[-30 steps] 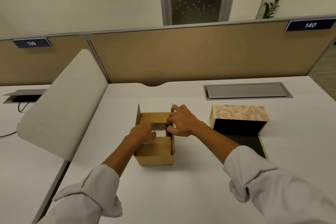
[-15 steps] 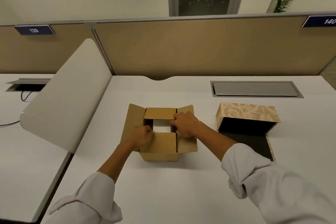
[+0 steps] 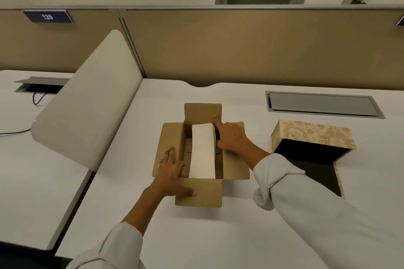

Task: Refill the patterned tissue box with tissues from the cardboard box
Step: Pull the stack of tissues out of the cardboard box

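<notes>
A brown cardboard box sits mid-desk with all its flaps spread flat. Inside it stands a white stack of tissues, running front to back. My left hand lies spread on the left flap, thumb on the near flap. My right hand rests on the right flap, its index finger pushing the far flap back. Neither hand holds anything. To the right lies the patterned tissue box on its side, its dark inside open toward me and its flap flat on the desk.
The white desk ends at a tan partition wall behind. A grey cable hatch is set in the desk behind the patterned box. A cream divider panel stands at the left, with another desk beyond it.
Both hands have pressed the cardboard box's flaps outward and flat, which uncovers the tissue stack. The camera has moved closer and tilted down.
</notes>
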A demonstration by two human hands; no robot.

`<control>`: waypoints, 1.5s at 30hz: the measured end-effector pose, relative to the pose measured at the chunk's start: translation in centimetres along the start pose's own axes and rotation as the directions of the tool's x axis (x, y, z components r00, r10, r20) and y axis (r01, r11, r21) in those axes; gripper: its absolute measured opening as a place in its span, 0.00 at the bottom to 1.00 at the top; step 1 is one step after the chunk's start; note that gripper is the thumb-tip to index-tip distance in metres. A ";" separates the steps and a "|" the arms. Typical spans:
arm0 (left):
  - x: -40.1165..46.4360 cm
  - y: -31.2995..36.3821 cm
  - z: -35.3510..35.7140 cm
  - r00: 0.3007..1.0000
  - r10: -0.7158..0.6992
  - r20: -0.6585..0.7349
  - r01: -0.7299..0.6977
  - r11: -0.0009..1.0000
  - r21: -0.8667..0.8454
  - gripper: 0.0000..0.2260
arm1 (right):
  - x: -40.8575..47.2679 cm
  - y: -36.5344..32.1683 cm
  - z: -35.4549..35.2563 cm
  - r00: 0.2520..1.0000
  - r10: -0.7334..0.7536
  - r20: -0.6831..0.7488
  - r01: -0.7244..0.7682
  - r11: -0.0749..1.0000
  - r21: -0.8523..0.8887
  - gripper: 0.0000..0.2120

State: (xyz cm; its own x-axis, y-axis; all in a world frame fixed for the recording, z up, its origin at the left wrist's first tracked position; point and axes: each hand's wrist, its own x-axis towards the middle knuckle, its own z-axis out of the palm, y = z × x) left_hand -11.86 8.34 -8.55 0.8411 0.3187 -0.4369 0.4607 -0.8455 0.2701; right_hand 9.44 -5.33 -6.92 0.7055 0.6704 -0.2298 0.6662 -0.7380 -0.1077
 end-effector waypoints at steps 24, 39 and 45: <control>0.3 -1.5 2.8 0.960 0.121 -0.254 -0.140 0.988 -0.059 0.16 | -0.5 -8.0 2.9 0.648 0.340 0.681 -0.762 0.287 0.581 0.26; -0.1 -1.8 3.0 0.966 0.139 -0.219 -0.139 0.990 0.014 0.18 | 0.1 -7.2 1.0 0.621 0.240 0.746 -0.781 0.259 0.568 0.35; -0.2 -1.5 2.8 0.971 0.122 -0.206 -0.115 0.992 0.046 0.19 | -0.6 -7.5 1.3 0.674 0.205 0.710 -0.739 0.207 0.641 0.32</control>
State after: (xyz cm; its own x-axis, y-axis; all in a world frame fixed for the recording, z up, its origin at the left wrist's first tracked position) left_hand -13.55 8.39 -11.27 0.9313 0.2945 -0.2143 0.3472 -0.8954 0.2787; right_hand 3.70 -0.28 -7.26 0.4401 0.2456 -0.8637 -0.5385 -0.6975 -0.4727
